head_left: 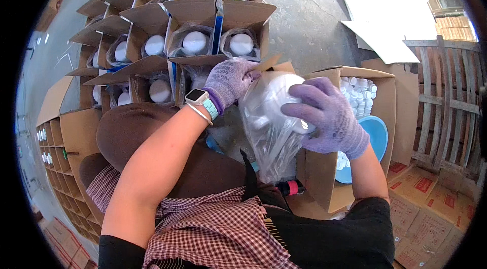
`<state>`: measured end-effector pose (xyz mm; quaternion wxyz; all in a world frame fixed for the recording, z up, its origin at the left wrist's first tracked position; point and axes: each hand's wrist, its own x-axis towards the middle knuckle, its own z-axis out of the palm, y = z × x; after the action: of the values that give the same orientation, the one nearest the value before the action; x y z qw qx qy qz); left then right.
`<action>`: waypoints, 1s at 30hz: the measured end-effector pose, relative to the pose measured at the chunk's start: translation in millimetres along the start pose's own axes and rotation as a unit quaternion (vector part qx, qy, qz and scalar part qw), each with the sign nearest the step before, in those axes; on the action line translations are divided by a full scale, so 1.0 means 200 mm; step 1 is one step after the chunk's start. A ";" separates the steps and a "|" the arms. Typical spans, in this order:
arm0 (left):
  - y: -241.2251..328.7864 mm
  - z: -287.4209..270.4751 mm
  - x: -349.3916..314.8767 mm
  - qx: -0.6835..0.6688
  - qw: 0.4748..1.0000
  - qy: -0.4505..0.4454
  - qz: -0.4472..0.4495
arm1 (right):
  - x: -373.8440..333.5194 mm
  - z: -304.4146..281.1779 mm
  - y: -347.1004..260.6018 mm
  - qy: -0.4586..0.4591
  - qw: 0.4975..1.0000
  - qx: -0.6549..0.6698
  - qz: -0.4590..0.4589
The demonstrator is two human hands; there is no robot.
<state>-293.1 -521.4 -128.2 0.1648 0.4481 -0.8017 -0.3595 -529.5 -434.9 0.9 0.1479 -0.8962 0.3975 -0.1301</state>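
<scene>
My left hand [231,82], in a purple knit glove, is closed at the upper edge of a clear plastic bag [271,155], beside a brown cardboard flap [274,63]. A large white rounded container [278,89] shows inside the bag, with smaller white shapes below it. My right hand [329,116], gloved alike, curls over the bag's right side. The small white end of what looks like a bottle [304,127] peeks out beneath its fingers; the thumb is hidden. To the right, an open carton [317,177] holds many small white bottles [361,94] and a blue basin [375,134].
Rows of open boxes [193,12] with white-lidded containers in plastic stand ahead and left. A divided carton [66,188] lies at far left. Flat red-marked cartons [426,208] and a wooden pallet [446,96] are at right. A dark bottle [291,188] lies near my lap.
</scene>
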 end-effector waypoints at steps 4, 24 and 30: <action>-0.05 -0.02 -0.01 0.015 0.999 0.038 0.006 | -0.03 0.03 0.14 0.081 0.978 0.102 0.163; -0.09 0.09 0.02 0.023 0.992 0.124 0.029 | -0.32 0.70 0.35 0.236 0.731 0.480 0.423; 0.14 -0.09 -0.09 0.036 0.969 0.237 0.059 | -0.52 0.63 0.39 0.350 0.617 0.578 0.404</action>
<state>-289.2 -503.5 -94.6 0.3553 0.4778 -0.7772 -0.2034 -605.8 -387.4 -155.6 0.5225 -0.2619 0.5836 -0.5636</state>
